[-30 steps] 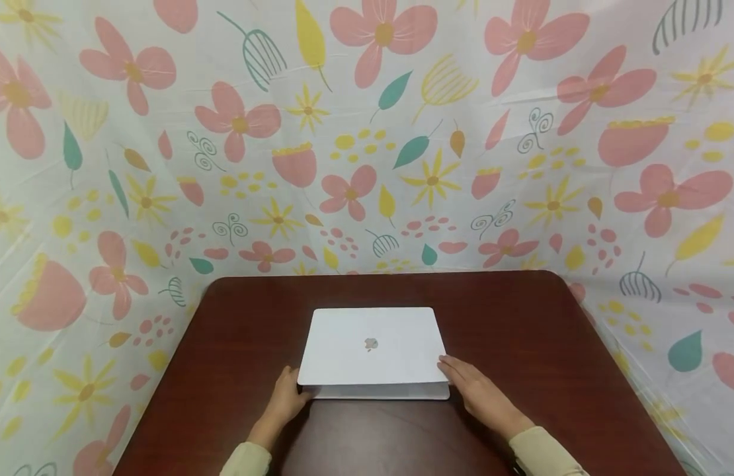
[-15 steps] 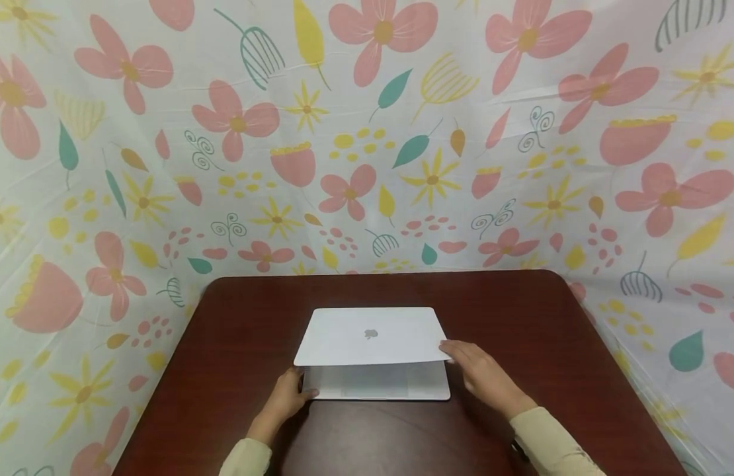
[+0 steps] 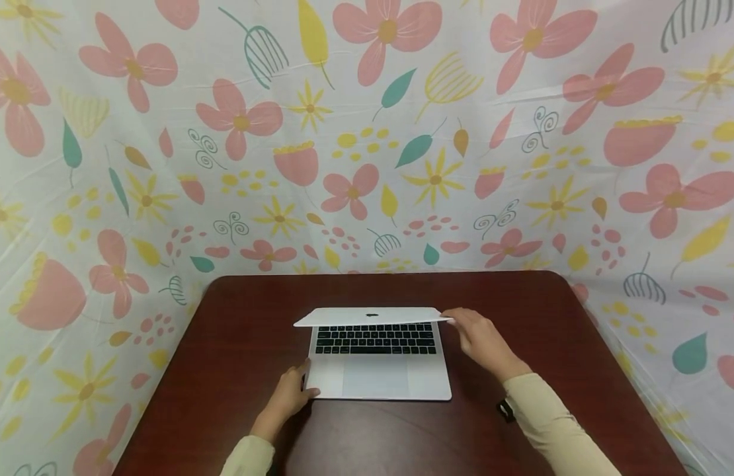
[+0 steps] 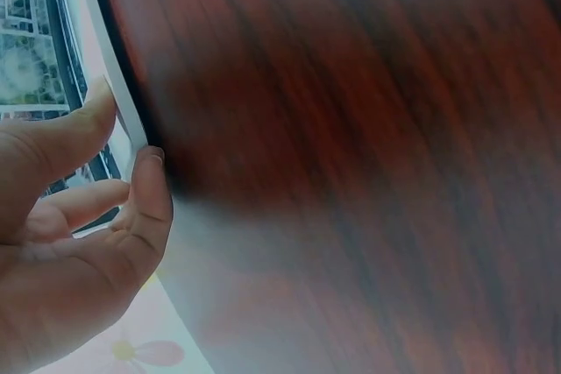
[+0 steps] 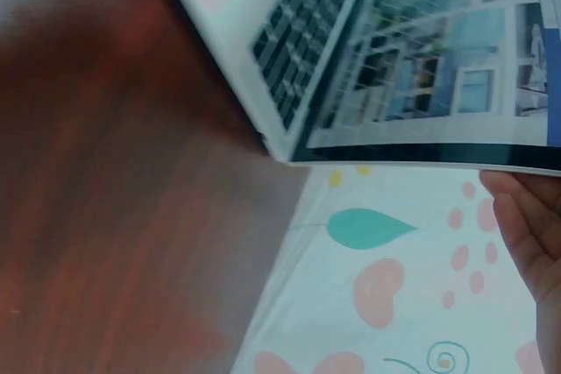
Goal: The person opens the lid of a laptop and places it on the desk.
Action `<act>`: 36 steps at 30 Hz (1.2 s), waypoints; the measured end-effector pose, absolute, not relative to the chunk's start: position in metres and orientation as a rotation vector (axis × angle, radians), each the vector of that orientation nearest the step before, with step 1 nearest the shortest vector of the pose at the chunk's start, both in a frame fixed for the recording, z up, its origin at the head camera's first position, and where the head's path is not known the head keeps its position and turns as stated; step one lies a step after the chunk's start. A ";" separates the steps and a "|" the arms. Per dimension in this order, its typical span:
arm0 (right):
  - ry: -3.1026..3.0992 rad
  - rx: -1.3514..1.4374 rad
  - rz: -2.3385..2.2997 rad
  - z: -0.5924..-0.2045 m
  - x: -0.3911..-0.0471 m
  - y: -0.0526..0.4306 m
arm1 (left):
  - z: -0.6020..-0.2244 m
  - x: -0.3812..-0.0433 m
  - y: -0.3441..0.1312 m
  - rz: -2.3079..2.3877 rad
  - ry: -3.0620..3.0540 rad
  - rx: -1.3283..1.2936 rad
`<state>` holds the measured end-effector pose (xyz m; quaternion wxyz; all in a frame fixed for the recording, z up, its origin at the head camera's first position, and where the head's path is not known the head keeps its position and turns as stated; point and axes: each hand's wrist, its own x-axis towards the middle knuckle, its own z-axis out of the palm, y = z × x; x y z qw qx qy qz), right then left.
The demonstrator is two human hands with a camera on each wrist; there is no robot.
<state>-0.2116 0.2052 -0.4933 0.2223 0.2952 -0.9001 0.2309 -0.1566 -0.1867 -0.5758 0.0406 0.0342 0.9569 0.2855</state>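
A silver laptop [image 3: 375,377] sits on the table, its lid [image 3: 373,317] tilted up over the black keyboard [image 3: 375,338]. In the right wrist view, its screen [image 5: 438,67] shows a lit picture. My left hand [image 3: 286,396] holds the left front side of the base, thumb on top in the left wrist view [image 4: 79,208] and fingers along the edge. At the lid's front right corner, my right hand [image 3: 483,337] grips the edge with its fingers; its thumb is hidden in the head view.
The dark red-brown wooden table [image 3: 236,330] has rounded far corners. Behind it and at both sides hangs a white curtain [image 3: 367,231] printed with flowers and leaves. A small black object [image 3: 505,410] shows beside my right sleeve.
The lid has swung up from nearly closed, baring the trackpad and keyboard. My right hand has risen with its corner, while my left hand has stayed at the base.
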 end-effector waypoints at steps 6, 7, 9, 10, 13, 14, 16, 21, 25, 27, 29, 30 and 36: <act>-2.484 0.801 0.741 -0.480 -0.226 0.204 | -0.574 -0.157 -0.186 0.877 2.896 0.066; -2.483 0.800 0.745 -0.479 -0.228 0.203 | -0.573 -0.157 -0.186 0.878 2.887 0.053; -2.482 0.797 0.754 -0.477 -0.233 0.203 | -0.573 -0.157 -0.186 0.881 2.887 0.053; -2.486 0.791 0.759 -0.475 -0.235 0.202 | -0.572 -0.157 -0.186 0.879 2.888 0.055; -2.512 0.763 0.776 -0.472 -0.241 0.201 | -0.573 -0.158 -0.186 0.871 2.891 0.052; -2.522 0.749 0.782 -0.470 -0.243 0.201 | -0.572 -0.158 -0.186 0.869 2.895 0.056; -2.545 0.724 0.799 -0.468 -0.246 0.200 | -0.572 -0.157 -0.186 0.865 2.897 0.057; -2.556 0.686 0.803 -0.463 -0.256 0.200 | -0.572 -0.156 -0.186 0.879 2.903 0.060; -2.547 0.677 0.803 -0.460 -0.263 0.201 | -0.573 -0.156 -0.186 0.874 2.916 0.094; -2.548 0.671 0.812 -0.459 -0.267 0.201 | -0.573 -0.156 -0.186 0.866 2.923 0.112; -2.556 0.657 0.821 -0.457 -0.271 0.201 | -0.573 -0.156 -0.186 0.862 2.924 0.111; -2.556 0.652 0.820 -0.457 -0.273 0.201 | -0.573 -0.156 -0.186 0.859 2.925 0.108; -2.566 0.618 0.851 -0.455 -0.285 0.200 | -0.573 -0.156 -0.186 0.851 2.924 0.085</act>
